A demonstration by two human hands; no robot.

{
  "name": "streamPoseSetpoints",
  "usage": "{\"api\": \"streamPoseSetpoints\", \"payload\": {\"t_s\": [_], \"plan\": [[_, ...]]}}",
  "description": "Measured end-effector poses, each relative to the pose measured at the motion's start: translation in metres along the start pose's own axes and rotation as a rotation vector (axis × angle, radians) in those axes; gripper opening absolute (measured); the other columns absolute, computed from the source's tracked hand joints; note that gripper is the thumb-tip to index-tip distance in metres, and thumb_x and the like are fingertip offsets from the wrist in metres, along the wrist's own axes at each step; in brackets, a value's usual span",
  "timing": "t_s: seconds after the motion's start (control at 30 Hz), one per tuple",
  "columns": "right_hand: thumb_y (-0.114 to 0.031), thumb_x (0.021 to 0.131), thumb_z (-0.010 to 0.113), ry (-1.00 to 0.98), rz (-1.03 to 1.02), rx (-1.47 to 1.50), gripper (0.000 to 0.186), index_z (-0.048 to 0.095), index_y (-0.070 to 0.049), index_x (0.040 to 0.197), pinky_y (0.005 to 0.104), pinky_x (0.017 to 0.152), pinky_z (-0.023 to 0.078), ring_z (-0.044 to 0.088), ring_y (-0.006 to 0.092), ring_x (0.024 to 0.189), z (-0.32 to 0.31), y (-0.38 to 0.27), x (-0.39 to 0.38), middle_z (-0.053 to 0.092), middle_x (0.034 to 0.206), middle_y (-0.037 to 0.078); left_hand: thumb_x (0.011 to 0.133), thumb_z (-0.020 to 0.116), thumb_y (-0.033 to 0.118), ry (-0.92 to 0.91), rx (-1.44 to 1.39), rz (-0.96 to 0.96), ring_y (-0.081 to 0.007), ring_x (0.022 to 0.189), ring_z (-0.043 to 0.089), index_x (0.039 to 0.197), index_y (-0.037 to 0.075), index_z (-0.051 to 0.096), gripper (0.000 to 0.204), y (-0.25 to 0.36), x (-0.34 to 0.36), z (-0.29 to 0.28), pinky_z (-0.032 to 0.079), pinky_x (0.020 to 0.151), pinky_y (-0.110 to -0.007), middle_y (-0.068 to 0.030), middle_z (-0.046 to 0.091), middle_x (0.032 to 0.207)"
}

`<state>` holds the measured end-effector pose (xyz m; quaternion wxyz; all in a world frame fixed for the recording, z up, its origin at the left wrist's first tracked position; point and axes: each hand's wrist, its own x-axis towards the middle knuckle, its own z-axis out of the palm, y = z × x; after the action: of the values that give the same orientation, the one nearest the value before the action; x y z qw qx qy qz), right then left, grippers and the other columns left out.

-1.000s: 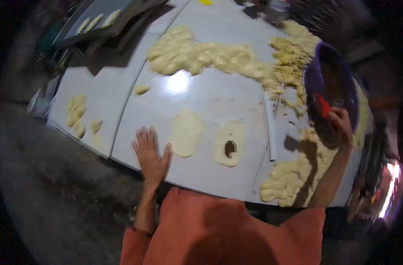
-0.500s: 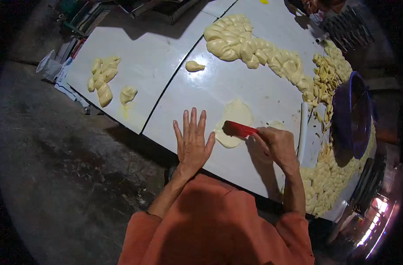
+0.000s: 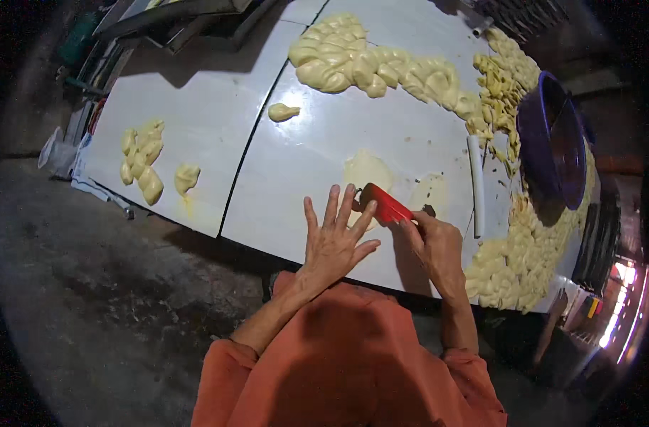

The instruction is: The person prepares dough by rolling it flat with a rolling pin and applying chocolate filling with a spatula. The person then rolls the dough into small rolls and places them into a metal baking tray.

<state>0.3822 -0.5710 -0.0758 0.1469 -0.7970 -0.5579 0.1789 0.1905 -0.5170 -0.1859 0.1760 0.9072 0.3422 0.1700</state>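
A thin flattened round of pale dough (image 3: 368, 168) lies on the white tabletop (image 3: 324, 149) in front of me. My left hand (image 3: 331, 242) is open, palm down with fingers spread, over its near left part, hiding some of it. Its fingertips are close to the tip of a flat red spatula (image 3: 388, 208), which my right hand (image 3: 438, 249) grips. Dark paste shows at the spatula's tip, beside my left fingers. To the right is a pale floury patch (image 3: 425, 188) with dark specks and a dark lump.
Lumps of dough (image 3: 338, 60) stretch across the far side. A single dough piece (image 3: 283, 112) and a small group (image 3: 143, 160) lie left. At right are a white rod (image 3: 476, 185), a purple basin (image 3: 552, 142) and many small pale pieces (image 3: 513, 270). Metal trays (image 3: 182, 21) overhang the far left.
My left hand has moved right, from beside the dough round to over its near part, and its fingers have spread. The red spatula has tilted more steeply. The whole view has shifted slightly.
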Motion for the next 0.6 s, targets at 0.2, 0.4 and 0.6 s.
{"api": "streamPoseSetpoints", "payload": {"t_s": [0.2,0.4,0.6], "plan": [[-0.031,0.096,0.069,0.056,0.051,0.067,0.031,0.075,-0.003,0.108,0.035,0.053,0.046,0.064,0.0221,0.054,0.02,0.033,-0.002,0.066,0.065,0.013,0.094,0.062,0.059,-0.143,0.023,-0.128,-0.0513,0.153,0.014,0.159,0.019,0.039,0.08,-0.006,0.003,-0.008,0.007,0.109,-0.084,-0.0296,0.02,0.165],[-0.029,0.098,0.07,-0.009,0.145,0.266,0.029,0.075,-0.002,0.108,0.0296,0.053,0.046,0.062,0.0113,0.057,0.017,0.021,-0.005,0.067,0.065,0.006,0.093,0.062,0.06,-0.178,0.05,-0.02,-0.0509,0.153,0.016,0.157,0.025,0.041,0.076,-0.02,-0.027,-0.003,0.01,0.11,-0.083,-0.0289,0.022,0.165],[-0.029,0.097,0.071,-0.087,0.151,0.252,0.03,0.075,0.001,0.102,0.026,0.056,0.046,0.06,0.0079,0.06,0.019,0.035,0.011,0.066,0.068,0.002,0.094,0.062,0.057,-0.147,0.032,0.037,-0.0512,0.15,0.025,0.152,0.025,0.049,0.068,-0.027,-0.03,-0.005,0.017,0.112,-0.08,-0.0275,0.029,0.163]]}}
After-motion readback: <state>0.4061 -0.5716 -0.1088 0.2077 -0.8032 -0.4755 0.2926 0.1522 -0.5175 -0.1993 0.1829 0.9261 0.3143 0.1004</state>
